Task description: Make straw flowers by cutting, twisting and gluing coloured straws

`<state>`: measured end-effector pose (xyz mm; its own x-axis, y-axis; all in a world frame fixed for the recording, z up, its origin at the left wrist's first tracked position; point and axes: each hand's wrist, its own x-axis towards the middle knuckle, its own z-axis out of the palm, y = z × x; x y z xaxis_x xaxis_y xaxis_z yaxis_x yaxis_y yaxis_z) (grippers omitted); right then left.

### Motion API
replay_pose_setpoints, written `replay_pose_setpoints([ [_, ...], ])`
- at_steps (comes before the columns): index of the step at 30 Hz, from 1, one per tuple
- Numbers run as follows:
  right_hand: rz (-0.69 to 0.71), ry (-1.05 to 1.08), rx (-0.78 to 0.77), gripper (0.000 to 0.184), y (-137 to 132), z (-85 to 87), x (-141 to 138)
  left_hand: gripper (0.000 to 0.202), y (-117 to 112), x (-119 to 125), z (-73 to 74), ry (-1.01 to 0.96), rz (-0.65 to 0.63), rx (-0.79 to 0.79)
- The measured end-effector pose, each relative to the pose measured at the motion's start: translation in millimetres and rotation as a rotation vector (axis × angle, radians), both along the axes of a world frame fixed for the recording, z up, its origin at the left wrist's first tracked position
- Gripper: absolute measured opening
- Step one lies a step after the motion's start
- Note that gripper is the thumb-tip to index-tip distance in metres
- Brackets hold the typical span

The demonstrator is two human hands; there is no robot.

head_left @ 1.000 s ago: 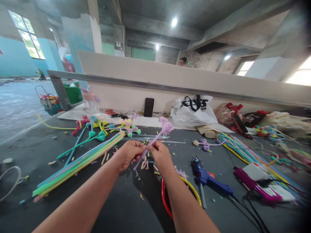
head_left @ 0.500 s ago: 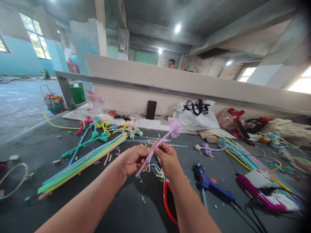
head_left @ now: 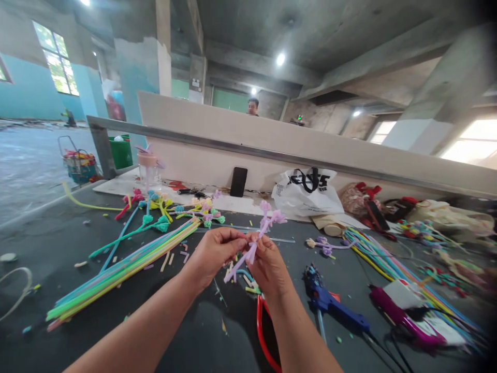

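Both of my hands pinch one lilac pipe-cleaner flower stem (head_left: 256, 243) above the dark table (head_left: 58, 243). My left hand (head_left: 215, 254) grips the stem's middle from the left, fingers closed. My right hand (head_left: 267, 267) holds it from the right, fingers curled round it. The stem's fluffy pink and lilac flower head (head_left: 272, 215) points up and away, and its lower end hangs toward me.
A bundle of pastel pipe cleaners (head_left: 124, 264) lies at left, finished flowers (head_left: 174, 207) behind. A blue glue gun (head_left: 330, 303), a purple glue gun (head_left: 404, 316), red-handled scissors (head_left: 262, 331) and more stems (head_left: 388, 259) lie right. A phone (head_left: 238, 182) and white bag (head_left: 306, 191) lean on the partition; a person stands beyond.
The flower head has bent down closer to my hands and its stem looks shorter above my fingers. My hands stay together, shifted slightly right; the camera tilted up a little.
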<state>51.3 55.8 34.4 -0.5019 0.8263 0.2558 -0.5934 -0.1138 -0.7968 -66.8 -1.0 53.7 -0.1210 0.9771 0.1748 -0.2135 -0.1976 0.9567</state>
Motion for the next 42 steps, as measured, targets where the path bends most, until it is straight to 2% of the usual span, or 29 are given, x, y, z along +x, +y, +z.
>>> replay_pose_setpoints([
  [6,-0.098,-0.028,-0.025,0.016,2.1,-2.0,-3.9,0.012,3.2,-0.5,-1.9,0.199,0.15,0.06],
  [12,-0.139,0.006,-0.026,0.016,1.9,-5.0,-9.0,0.008,-1.2,-0.9,-5.6,0.383,0.238,0.272],
  [14,-0.136,0.029,-0.031,0.014,1.1,-6.8,-11.2,0.009,-1.7,1.5,-8.3,0.404,0.282,0.293],
  [17,-0.16,0.046,-0.022,0.011,-0.6,-9.1,-14.0,0.01,-0.5,8.1,-13.6,0.367,0.363,0.219],
  [21,-0.24,0.027,0.016,0.01,-2.1,-10.9,-15.4,0.016,2.6,19.7,-20.2,0.176,0.424,0.064],
  [25,-0.295,-0.026,0.066,0.009,-1.9,-13.5,-14.7,0.02,5.0,28.8,-23.5,-0.122,0.355,0.0],
  [28,-0.326,-0.11,0.102,0.008,-1.6,-14.9,-12.8,0.021,3.7,31.7,-22.6,-0.343,0.233,-0.048],
  [34,-0.497,-0.395,0.279,0.001,0.8,-13.2,-6.5,0.007,-1.3,27.7,-17.8,-0.737,-0.043,-0.385],
  [36,-0.502,-0.415,0.318,0.001,1.9,-12.2,-5.2,0.008,-1.7,26.0,-16.1,-0.79,-0.088,-0.425],
  [42,-0.499,-0.41,0.283,0.006,4.2,-12.7,-3.6,0.006,0.8,23.8,-17.2,-0.752,-0.058,-0.37],
])
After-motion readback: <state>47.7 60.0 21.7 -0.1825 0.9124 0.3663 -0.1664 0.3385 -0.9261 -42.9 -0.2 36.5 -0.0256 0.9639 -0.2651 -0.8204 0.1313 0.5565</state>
